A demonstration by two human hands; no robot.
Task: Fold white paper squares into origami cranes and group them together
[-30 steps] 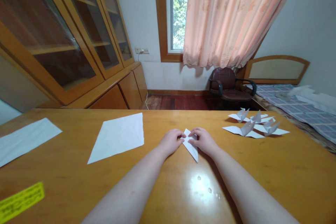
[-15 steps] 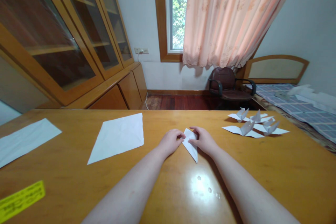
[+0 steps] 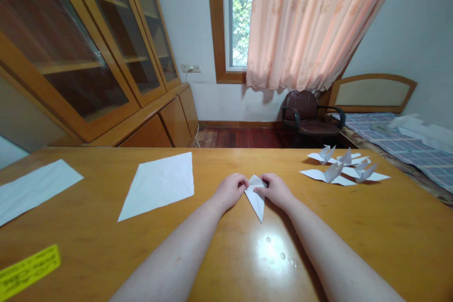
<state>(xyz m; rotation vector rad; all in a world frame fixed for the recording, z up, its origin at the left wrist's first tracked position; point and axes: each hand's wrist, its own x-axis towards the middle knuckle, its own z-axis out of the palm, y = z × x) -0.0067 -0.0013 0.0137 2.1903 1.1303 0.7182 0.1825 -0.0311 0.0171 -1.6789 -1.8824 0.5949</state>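
Observation:
A small folded white paper [image 3: 255,199] lies on the wooden table, its long point toward me and a short blunt top away from me. My left hand [image 3: 233,188] pinches its left edge between thumb and fingers. My right hand [image 3: 276,191] grips the upper right edge, thumb lying over the front of the paper. Fingertips behind the paper are partly hidden. Off to the right stand several white origami cranes [image 3: 332,173] with spread wings.
Left of my hands lies a flat creased white sheet [image 3: 161,186]. Another white sheet [image 3: 38,191] is at the far left, with a yellow label [image 3: 30,269] nearer to me. Beyond the table [image 3: 226,264] stand a brown armchair [image 3: 304,113] and a glass-doored cabinet [image 3: 106,104].
The folded paper has turned slightly, its lower point swinging a little to the left and its front showing wider. My right fingers have curled in closer at its top edge.

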